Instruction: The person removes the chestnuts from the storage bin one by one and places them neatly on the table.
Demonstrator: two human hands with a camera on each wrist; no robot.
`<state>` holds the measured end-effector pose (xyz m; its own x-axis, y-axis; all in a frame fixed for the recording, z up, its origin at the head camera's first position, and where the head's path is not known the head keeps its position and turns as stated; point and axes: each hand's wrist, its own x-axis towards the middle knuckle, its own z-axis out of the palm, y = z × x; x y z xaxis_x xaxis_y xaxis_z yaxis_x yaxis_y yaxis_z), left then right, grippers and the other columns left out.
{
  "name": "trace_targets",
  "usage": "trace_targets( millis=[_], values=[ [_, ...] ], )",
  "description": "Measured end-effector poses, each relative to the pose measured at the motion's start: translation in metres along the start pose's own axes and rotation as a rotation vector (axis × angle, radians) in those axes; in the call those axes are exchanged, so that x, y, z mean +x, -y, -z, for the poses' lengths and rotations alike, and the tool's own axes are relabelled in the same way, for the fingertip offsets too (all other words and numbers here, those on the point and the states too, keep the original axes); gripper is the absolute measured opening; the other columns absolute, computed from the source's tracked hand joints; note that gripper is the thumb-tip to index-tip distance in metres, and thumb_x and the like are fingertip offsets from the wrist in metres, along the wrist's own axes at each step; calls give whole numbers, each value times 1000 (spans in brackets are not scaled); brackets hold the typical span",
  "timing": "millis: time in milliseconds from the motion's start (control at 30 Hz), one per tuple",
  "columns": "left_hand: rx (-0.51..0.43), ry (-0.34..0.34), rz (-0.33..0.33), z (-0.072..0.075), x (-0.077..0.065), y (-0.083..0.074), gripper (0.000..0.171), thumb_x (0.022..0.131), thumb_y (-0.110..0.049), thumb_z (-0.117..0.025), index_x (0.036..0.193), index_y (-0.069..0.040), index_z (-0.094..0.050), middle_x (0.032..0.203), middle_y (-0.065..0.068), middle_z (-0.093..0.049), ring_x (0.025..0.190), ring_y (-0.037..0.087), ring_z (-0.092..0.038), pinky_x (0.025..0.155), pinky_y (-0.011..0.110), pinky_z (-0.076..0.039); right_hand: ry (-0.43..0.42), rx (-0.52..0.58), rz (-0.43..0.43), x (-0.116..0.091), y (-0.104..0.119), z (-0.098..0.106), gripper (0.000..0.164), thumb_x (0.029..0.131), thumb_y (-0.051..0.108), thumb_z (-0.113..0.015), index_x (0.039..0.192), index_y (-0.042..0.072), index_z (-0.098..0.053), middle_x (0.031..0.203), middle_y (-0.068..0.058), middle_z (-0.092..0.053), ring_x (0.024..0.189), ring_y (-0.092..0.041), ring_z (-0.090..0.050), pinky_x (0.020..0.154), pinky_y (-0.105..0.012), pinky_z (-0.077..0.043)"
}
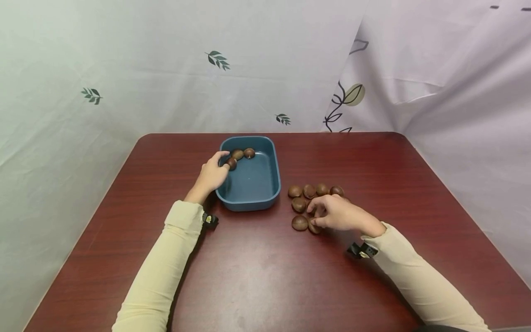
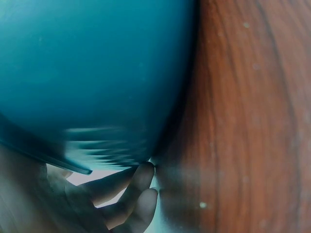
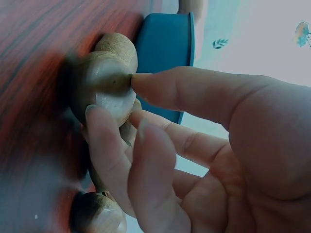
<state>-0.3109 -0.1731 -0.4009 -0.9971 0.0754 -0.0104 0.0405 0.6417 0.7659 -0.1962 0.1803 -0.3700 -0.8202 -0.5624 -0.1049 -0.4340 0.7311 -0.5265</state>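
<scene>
Right wrist view: the right hand [image 3: 214, 160] is bent around a round brown nut [image 3: 95, 92], the thumb tip at one edge and a fingertip overlapping the other. The fingers stand apart from one another; whether they clamp the nut I cannot tell. That nut lies on the table [image 3: 34, 73] directly under the thumb side of the hand. A second nut [image 3: 119, 46] sits just behind it, and a third [image 3: 97, 213] lies lower in this view, on the finger side.

In the head view, the rest of the loose nuts [image 1: 309, 191] lie in rough rows beyond the right hand and to its left, some partly covered by it. Farther left and farther from the person stands a blue box [image 1: 249, 202]. The left hand [image 1: 212, 176] holds its left wall, thumb over the rim and other fingers against the outside. Three nuts [image 1: 249, 153] show in the box's far left corner, close to that hand's fingers.
</scene>
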Motion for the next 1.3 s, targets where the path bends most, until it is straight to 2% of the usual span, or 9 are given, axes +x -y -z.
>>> trace_targets(
  millis=[233, 300, 400, 500, 567, 800, 967, 1133, 1300],
  values=[
    [-5, -1, 8, 2, -1, 0, 50, 100, -22, -43, 150, -19, -43, 155, 15, -37, 125, 37, -44, 90, 53, -37, 22, 15, 6, 1, 3, 2, 20, 85, 8, -73, 104, 4, -70, 79, 7, -67, 67, -5, -61, 62, -27, -50],
    [-2, 0, 9, 2, -1, 0, 50, 100, -23, -43, 150, -20, -42, 154, 15, -38, 124, 37, -44, 90, 53, -37, 10, -18, 31, 2, 4, 4, 19, 84, 7, -73, 103, 4, -70, 77, 8, -67, 69, -4, -61, 70, -28, -48],
    [0, 4, 11, 3, -1, 2, 50, 101, -23, -42, 150, -20, -42, 154, 15, -39, 119, 37, -45, 89, 52, -38, -6, -52, 33, 4, 7, 9, 19, 84, 8, -73, 102, 4, -70, 75, 10, -66, 67, -4, -59, 74, -32, -46],
    [-4, 1, 9, 3, -1, 3, 50, 101, -23, -42, 150, -20, -42, 152, 16, -40, 113, 37, -47, 87, 51, -38, -15, -48, 18, 8, 13, 15, 20, 84, 9, -73, 104, 6, -71, 75, 9, -65, 64, -6, -57, 70, -31, -46],
    [-6, -2, 8, 3, -1, 3, 49, 101, -23, -42, 150, -20, -42, 151, 16, -41, 110, 37, -48, 86, 51, -38, -13, -19, 15, 12, 19, 19, 21, 85, 8, -71, 105, 6, -71, 76, 7, -65, 63, -8, -57, 62, -29, -48],
    [-8, 4, 5, 2, -1, 6, 50, 101, -22, -42, 151, -20, -41, 148, 16, -44, 97, 36, -50, 85, 50, -39, -21, -8, 41, 27, 42, 36, 22, 87, 11, -71, 109, 10, -70, 83, 5, -67, 68, -10, -59, 64, -31, -49],
    [-12, -3, -5, 4, 0, 6, 50, 101, -22, -42, 150, -19, -42, 147, 16, -45, 104, 37, -48, 86, 51, -38, -24, -21, 69, 47, 64, 48, 21, 87, 15, -73, 108, 14, -71, 87, 5, -70, 77, -9, -65, 73, -32, -53],
    [-3, -6, -7, 4, 0, 7, 49, 101, -23, -42, 150, -20, -42, 148, 16, -44, 114, 37, -44, 87, 52, -37, -11, -55, 95, 80, 90, 57, 27, 89, 20, -72, 114, 10, -69, 89, 1, -71, 79, -13, -66, 73, -32, -53],
    [-15, -1, -8, 0, 0, 2, 49, 101, -24, -43, 150, -21, -43, 150, 15, -42, 97, 37, -48, 82, 49, -40, -67, -151, 67, 114, 113, 71, 32, 93, 23, -68, 122, 9, -65, 103, -8, -69, 88, -19, -65, 75, -36, -53]
  ],
)
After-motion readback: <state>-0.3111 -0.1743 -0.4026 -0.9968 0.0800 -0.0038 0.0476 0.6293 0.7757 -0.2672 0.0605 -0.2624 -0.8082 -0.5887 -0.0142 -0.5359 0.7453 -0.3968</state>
